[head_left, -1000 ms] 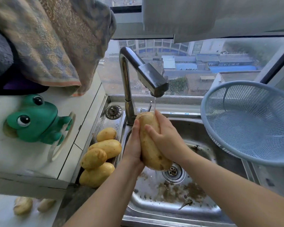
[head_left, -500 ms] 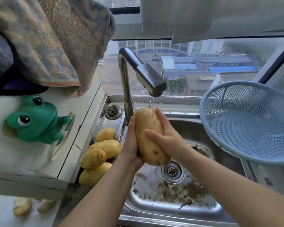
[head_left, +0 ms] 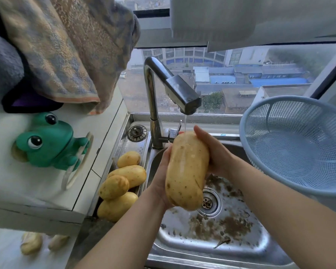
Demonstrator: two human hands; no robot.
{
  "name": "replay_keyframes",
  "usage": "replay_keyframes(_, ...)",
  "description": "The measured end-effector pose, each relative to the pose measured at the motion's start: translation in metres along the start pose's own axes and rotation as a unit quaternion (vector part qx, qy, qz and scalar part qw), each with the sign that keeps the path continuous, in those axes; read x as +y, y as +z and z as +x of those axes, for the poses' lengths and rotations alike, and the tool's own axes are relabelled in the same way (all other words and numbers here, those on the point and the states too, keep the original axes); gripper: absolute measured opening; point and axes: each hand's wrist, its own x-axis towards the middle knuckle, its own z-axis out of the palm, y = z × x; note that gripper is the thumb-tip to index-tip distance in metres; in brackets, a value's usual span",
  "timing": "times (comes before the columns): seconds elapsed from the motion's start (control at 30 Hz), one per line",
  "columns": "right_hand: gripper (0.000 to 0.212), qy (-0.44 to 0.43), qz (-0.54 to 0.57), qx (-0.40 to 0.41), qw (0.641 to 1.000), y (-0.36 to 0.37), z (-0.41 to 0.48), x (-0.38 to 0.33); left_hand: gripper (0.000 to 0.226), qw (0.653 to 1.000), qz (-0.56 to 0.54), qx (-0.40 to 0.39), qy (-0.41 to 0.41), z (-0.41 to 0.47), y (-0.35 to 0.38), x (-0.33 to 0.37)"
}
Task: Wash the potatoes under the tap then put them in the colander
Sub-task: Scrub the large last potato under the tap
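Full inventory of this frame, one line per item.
sink: 1, steel, centre, dirt around its drain
tap: 1, chrome, behind the basin, water running
held potato: 1, yellow-brown, under the stream
loose potatoes: 4, yellow, piled left of the basin
colander: 1, light blue, right of the sink, nothing in it
drain plug: 1, metal, left of the tap base
towels: several, beige-blue patterned, hanging top left
frog toy: 1, green, below the towels
pale lumps: 2, bottom left, too blurred to name
left hand: holds the held potato's left side
right hand: grips its right side
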Motion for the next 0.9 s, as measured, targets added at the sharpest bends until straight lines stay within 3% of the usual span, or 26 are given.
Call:
replay_keyframes(0.13, 0.082, 0.016, 0.008, 0.037, 0.999, 0.008, -0.002, -0.001, 0.069, 0.997, -0.021, 0.015, -0.070, -0.005, 0.001, 0.003)
replay_keyframes(0.2, 0.069, 0.009, 0.023, 0.077, 0.997, 0.011, 0.001, -0.004, 0.066, 0.996, 0.035, 0.052, -0.064, -0.006, -0.003, 0.010)
replay_keyframes(0.3, 0.057, -0.019, -0.117, 0.154, 0.981, 0.015, 0.006, -0.011, 0.068, 0.985, 0.148, 0.075, -0.049, -0.016, -0.006, 0.020)
replay_keyframes(0.4, 0.036, -0.038, -0.263, 0.190, 0.945, 0.017, 0.006, -0.011, 0.071, 0.965, 0.239, 0.105, -0.039, -0.019, -0.007, 0.011)
replay_keyframes(0.5, 0.033, -0.099, -0.352, 0.235, 0.901, 0.030, 0.002, -0.003, 0.071, 0.979, 0.172, 0.110, -0.010, -0.014, -0.010, -0.001)
replay_keyframes(0.57, 0.044, -0.175, -0.432, 0.259, 0.846, 0.040, -0.002, 0.009, 0.065, 0.985, 0.135, 0.103, 0.006, -0.014, -0.010, 0.000)
replay_keyframes(0.67, 0.057, -0.303, -0.463, 0.227, 0.801, 0.043, -0.011, 0.030, 0.059, 0.986, 0.137, 0.093, 0.025, -0.020, -0.014, 0.009)
replay_keyframes(0.77, 0.055, -0.392, -0.502, 0.154, 0.755, 0.029, -0.016, 0.051, 0.056, 0.985, 0.146, 0.090, 0.035, -0.026, -0.016, 0.009)
replay_keyframes(0.9, 0.055, -0.344, -0.455, 0.140, 0.809, 0.035, -0.009, 0.037, 0.054, 0.982, 0.153, 0.099, 0.055, -0.026, -0.013, 0.010)
